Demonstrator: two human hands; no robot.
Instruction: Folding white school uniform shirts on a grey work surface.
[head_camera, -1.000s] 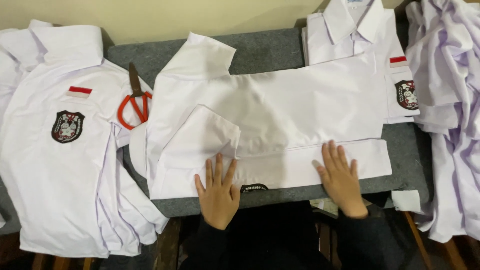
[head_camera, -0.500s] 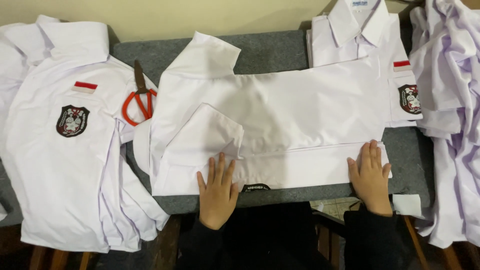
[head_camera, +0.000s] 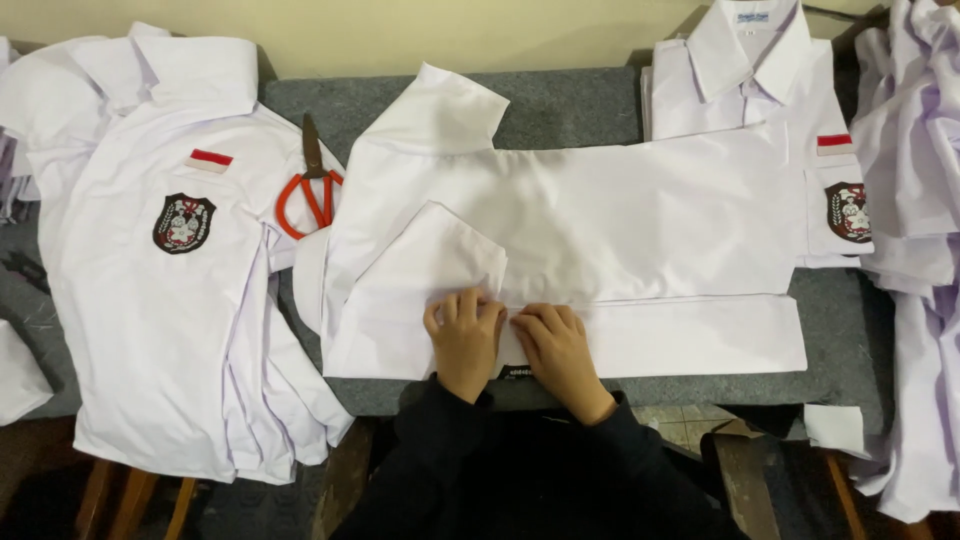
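Note:
A white shirt (head_camera: 620, 220) lies face down across the grey table (head_camera: 570, 105), its sides folded in and its collar toward the left. My left hand (head_camera: 463, 335) presses flat on the folded lower strip near the folded sleeve (head_camera: 440, 250). Beside it, my right hand (head_camera: 555, 345) rests fingers down on the same strip. The two hands sit close together at the near edge, almost touching. Neither hand grips anything.
A stack of white shirts with a crest badge (head_camera: 183, 222) lies at the left. Orange-handled scissors (head_camera: 310, 190) rest between that stack and the shirt. A folded shirt (head_camera: 770, 70) sits at the far right, and loose white shirts (head_camera: 920, 200) hang over the right edge.
My right hand has slid left along the folded strip from the shirt's right end and now lies beside my left hand. The left hand has barely shifted.

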